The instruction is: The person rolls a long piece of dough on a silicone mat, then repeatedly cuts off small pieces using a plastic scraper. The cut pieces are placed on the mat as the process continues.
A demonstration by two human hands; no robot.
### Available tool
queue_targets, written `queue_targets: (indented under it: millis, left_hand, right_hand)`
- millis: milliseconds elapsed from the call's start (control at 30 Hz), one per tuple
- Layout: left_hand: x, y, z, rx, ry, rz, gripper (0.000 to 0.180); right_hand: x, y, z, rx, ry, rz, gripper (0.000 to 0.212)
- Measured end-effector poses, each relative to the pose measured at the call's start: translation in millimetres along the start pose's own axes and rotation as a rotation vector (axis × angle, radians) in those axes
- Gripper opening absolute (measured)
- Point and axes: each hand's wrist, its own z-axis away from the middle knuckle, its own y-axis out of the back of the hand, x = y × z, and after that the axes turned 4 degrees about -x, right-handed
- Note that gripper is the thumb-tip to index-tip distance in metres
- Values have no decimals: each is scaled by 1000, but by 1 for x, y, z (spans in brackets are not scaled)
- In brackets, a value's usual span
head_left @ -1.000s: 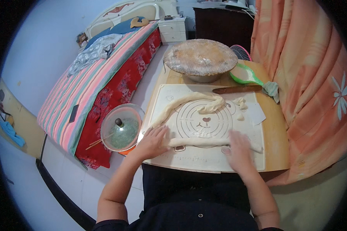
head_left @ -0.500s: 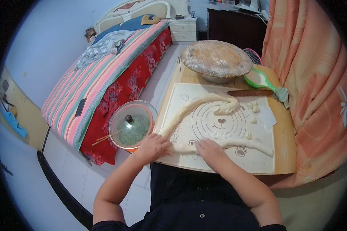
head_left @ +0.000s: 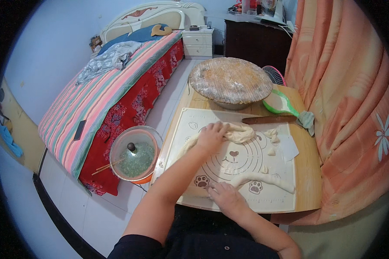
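A long, pale dough rope (head_left: 267,178) loops across a cream pastry mat (head_left: 285,203) with a printed bear face. My left hand (head_left: 212,137) reaches over the mat, its fingers curled over the rope's far stretch beside a twisted end. Near the front edge, my right hand (head_left: 227,199) has its fingers bent around the rope's near stretch; the dough under its palm is hidden. My left forearm covers part of the rope's left bend. Small dough pieces (head_left: 272,136) lie on the right of the mat.
A large covered bowl (head_left: 231,82) stands at the table's back. Behind the mat lie a dark wooden stick (head_left: 270,119) and a green scoop (head_left: 281,103). A glass-lidded pot (head_left: 136,159) with chopsticks is left of the table. An orange curtain (head_left: 341,108) hangs at right.
My left hand has moved from the rope's near-left bend to its far stretch. My right hand stays at the near stretch. The whole view has shifted slightly.
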Motion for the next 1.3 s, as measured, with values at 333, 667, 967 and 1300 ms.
queue_targets:
  millis: [333,667,967,1300]
  left_hand:
    - [-127,8,32,-68,623,100,54]
    - [-72,48,134,-13,-138,170,76]
    - [-58,67,226,-175,-228,-1,42]
    - [19,38,192,-212,119,437,56]
  right_hand:
    - [3,4,-6,-3,-44,-11,46]
    - [12,3,-8,-20,-63,-21,41]
    - [13,-3,-3,10,-78,30,34]
    - [-4,-34,-57,66,-387,-63,56]
